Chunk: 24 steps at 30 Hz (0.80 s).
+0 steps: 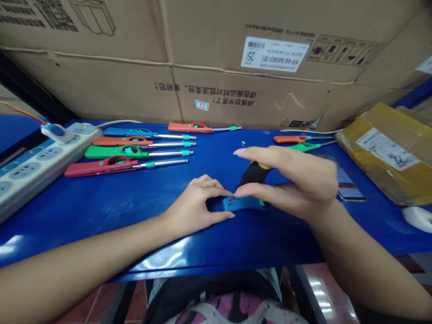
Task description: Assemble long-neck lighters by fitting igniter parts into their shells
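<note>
A blue long-nosed lighter [240, 204] lies flat on the table near its front edge, with small dark bits, apparently screws, on its left end. The fingers and thumb of my left hand [195, 198] close around that left end. In my right hand [300, 180] is a screwdriver with a black and yellow handle [254, 173]. It leans over the lighter, its lower end close to the left end of the body. My right thumb and forefinger lie on either side of the handle; its tip is hidden. The lighter's right part is partly hidden under my right hand.
Several lighters, among them a red one [101, 165] and a green one [118, 151], lie at the left beside a power strip [43, 155]. An orange lighter [191, 128] lies by the cardboard box [209, 58]. At the right are two more lighters, a phone [347, 184] and a taped parcel [405, 180].
</note>
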Tool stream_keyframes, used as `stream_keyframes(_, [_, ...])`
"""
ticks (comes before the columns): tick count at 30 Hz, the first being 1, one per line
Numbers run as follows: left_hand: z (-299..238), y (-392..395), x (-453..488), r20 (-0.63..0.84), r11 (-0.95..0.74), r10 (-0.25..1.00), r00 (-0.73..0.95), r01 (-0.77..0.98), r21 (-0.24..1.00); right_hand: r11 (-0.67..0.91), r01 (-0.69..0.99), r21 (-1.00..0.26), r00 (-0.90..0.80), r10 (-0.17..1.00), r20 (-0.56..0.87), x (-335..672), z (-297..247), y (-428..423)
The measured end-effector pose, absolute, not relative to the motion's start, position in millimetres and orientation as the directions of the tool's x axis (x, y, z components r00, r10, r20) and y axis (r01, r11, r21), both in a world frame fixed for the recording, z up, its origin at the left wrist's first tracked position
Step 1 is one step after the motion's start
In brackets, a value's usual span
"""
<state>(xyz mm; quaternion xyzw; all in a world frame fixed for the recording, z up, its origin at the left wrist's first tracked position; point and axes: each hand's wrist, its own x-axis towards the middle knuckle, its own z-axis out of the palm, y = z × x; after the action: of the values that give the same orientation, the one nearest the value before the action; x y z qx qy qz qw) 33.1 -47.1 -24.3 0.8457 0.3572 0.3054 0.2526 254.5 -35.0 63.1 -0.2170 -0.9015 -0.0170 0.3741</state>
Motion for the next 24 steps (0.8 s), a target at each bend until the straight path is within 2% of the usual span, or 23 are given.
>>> stream_keyframes(3, [-24.0,-47.7,33.0,0.34,-0.621,0.757,0.558,0.452,0.64,0.888,0.452,-0.08,-0.589,0.365,0.721,253.5,61.1,-34.3])
stream_keyframes(7, [-25.5,-47.9,32.7,0.329,-0.612,0.762,0.558,0.456,0.645,0.909,0.369,-0.191,-0.599,0.39,0.699,252.1,60.0,-31.6])
stream_keyframes(11, [-27.4,-47.0,32.9,0.354,-0.625,0.759,0.546,0.461,0.63,0.915,0.384,-0.121,-0.549,0.332,0.767,251.6,60.2,-28.1])
stream_keyframes(13, [-27.2,-46.7,33.0,0.356,-0.626,0.759,0.545,0.459,0.631,0.917,0.383,-0.112,-0.592,0.336,0.732,252.1,61.2,-28.0])
stream_keyframes(16, [-25.7,-47.0,32.9,0.331,-0.613,0.763,0.555,0.46,0.643,0.924,0.346,-0.161,-0.652,0.36,0.667,253.2,62.7,-29.3])
stream_keyframes(22, [-25.9,-46.9,33.2,0.339,-0.618,0.765,0.548,0.473,0.629,0.908,0.403,-0.11,-0.592,0.351,0.725,254.2,61.6,-28.6])
stream_keyframes(24, [-25.8,-46.7,33.3,0.331,-0.613,0.765,0.552,0.467,0.637,0.919,0.369,-0.139,-0.612,0.353,0.708,253.4,61.7,-28.5])
